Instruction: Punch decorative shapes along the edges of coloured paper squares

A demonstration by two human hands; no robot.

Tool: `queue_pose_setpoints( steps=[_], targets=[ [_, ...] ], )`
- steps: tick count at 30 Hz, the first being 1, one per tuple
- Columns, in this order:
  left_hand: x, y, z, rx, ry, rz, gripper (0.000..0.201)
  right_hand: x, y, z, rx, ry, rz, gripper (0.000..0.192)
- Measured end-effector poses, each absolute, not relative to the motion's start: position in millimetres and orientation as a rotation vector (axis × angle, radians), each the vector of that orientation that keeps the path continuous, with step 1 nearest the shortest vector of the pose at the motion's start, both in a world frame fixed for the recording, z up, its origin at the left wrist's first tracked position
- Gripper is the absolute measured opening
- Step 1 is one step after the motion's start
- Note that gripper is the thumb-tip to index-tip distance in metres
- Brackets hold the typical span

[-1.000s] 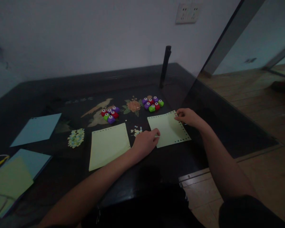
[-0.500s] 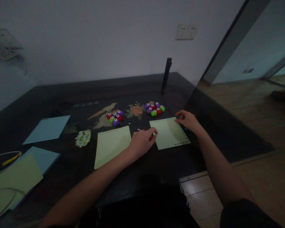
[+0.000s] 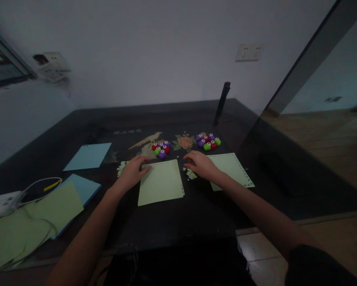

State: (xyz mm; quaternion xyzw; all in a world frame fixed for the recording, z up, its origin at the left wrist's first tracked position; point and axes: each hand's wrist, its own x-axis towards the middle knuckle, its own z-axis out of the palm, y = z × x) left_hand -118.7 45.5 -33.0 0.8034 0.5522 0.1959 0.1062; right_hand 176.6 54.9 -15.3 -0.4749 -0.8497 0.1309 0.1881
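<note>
Between left hand (image 3: 133, 172), right hand (image 3: 199, 164): green sheet (image 3: 161, 182).

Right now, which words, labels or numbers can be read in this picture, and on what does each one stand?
Nothing can be read for certain.
Pale line of characters printed on the dark table top, at: too small and blurred to read.
Green sheet under the left hand: no writing visible.
Green sheet beside the right hand: only punched holes.
</note>
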Motion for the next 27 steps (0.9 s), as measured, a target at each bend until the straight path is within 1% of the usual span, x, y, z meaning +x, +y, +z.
queue_pose_setpoints(
  steps=[4, 6, 8, 12, 15, 19, 27],
  targets=[
    [-113.2, 39.9, -31.8, 2.475, 1.653, 0.387, 0.053, 143.2, 65.8, -20.4, -1.339, -2.524, 0.189, 0.039],
    [-110.2, 37.3, -32.0, 2.506, 1.684, 0.316, 0.060, 137.0, 69.9, -23.5, -1.337, -2.574, 0.161, 0.041],
    [-109.3, 36.1, -32.9, 2.508, 1.715, 0.288, 0.063, 134.7, 71.6, -26.7, -1.335, -2.590, 0.152, 0.041],
    [-111.4, 36.9, -34.6, 2.508, 1.701, 0.280, 0.061, 135.3, 73.1, -32.0, -1.323, -2.554, 0.164, 0.038],
    [-112.7, 37.4, -34.1, 2.496, 1.695, 0.289, 0.059, 136.7, 75.9, -33.3, -1.351, -2.531, 0.080, 0.036],
    [-112.1, 37.0, -31.0, 2.479, 1.698, 0.278, 0.057, 140.1, 76.2, -31.8, -1.421, -2.604, -0.048, 0.037],
    [-109.4, 35.3, -27.4, 2.473, 1.678, 0.326, 0.050, 172.1, 50.0, -32.4, -1.353, -2.690, -0.102, 0.039]
  ],
)
